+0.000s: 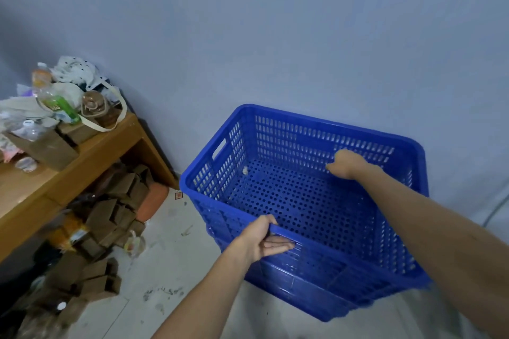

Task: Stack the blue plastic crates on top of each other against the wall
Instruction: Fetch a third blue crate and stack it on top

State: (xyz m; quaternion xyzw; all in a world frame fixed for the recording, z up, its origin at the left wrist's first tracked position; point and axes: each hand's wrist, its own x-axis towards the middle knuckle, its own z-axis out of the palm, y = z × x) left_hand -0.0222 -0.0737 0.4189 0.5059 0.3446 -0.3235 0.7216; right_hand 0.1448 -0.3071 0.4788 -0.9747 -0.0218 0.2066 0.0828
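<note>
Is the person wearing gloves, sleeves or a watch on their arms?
No. Both forearms are bare as far as the picture shows, with no sleeves. The left hand and the right hand have no gloves, and no watch, bracelet or ring shows.

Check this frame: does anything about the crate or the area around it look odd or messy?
The blue crate sits skewed to the wall, one corner closer. The left hand grips its near rim; the right hand reaches inside. A small pale scrap lies inside. Brown cardboard boxes are tumbled under the wooden table.
</note>
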